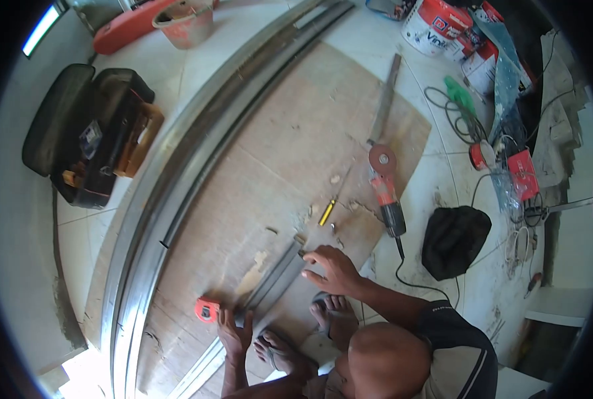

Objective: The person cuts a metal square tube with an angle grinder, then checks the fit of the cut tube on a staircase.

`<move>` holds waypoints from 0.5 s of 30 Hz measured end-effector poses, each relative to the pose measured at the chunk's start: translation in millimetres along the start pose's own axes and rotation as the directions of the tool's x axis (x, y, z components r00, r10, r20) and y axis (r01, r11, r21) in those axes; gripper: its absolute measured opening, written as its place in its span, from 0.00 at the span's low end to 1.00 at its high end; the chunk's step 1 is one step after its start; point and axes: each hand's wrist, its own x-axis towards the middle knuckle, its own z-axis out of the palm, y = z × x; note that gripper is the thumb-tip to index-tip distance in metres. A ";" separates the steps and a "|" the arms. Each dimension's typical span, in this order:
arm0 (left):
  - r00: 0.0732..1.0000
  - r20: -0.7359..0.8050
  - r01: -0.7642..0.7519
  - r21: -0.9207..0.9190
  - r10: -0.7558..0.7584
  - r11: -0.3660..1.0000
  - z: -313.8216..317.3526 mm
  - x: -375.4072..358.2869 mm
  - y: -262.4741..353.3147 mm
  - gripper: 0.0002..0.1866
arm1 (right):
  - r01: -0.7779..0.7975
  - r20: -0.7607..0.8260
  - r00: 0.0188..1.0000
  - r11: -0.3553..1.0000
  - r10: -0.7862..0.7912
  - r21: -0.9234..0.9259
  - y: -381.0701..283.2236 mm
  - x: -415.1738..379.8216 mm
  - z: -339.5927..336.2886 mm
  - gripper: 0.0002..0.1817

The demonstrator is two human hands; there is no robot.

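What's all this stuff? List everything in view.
Floor: 1, white tiles, all around
Board: 1, tan, centre
Long metal lengths: several, silver, along board's left
Short metal lengths: several, grey, lower board
Tape measure: 1, red, lower left board
Screwdriver: 1, yellow handle, mid board
Grinder: 1, red and black, board's right
Flat bar: 1, brownish, above grinder
Bundle: 1, black, right of grinder
Toolbox: 1, black, left, open
Bucket: 1, reddish, top left
Paint buckets: several, red and white, top right
Box: 1, red, right, surroundings too jumbled to count
Shirt: 1, black and beige, lower right
Feet: 2, sandalled, bottom
Left hand: 1, bare, short lengths' lower end
Right hand: 1, bare, their upper end
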 end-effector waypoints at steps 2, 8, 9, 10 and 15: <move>0.999 0.022 0.030 0.004 -0.030 1.000 1.4 -2.4 -2.3 0.19 | 0.020 -0.062 0.998 0.999 -0.022 -0.033 3.5 4.0 -0.2 0.19; 0.997 0.041 0.061 -0.002 -0.061 0.998 0.2 1.8 -0.1 0.20 | -0.086 -0.213 0.977 0.948 0.019 -0.308 26.5 48.2 -35.9 0.25; 0.997 0.045 0.058 -0.007 -0.058 0.998 0.9 2.6 -1.1 0.20 | -0.145 -0.192 0.979 0.909 0.074 -0.390 26.8 57.5 -42.5 0.28; 0.997 0.047 0.056 -0.011 -0.055 0.998 1.4 3.6 -0.8 0.20 | -0.142 -0.187 0.980 0.910 0.073 -0.390 32.7 65.4 -42.8 0.28; 0.997 0.057 0.043 0.016 -0.044 0.999 -3.4 8.1 7.5 0.20 | -0.087 -0.089 0.995 0.836 0.046 -0.542 55.0 94.0 -25.5 0.34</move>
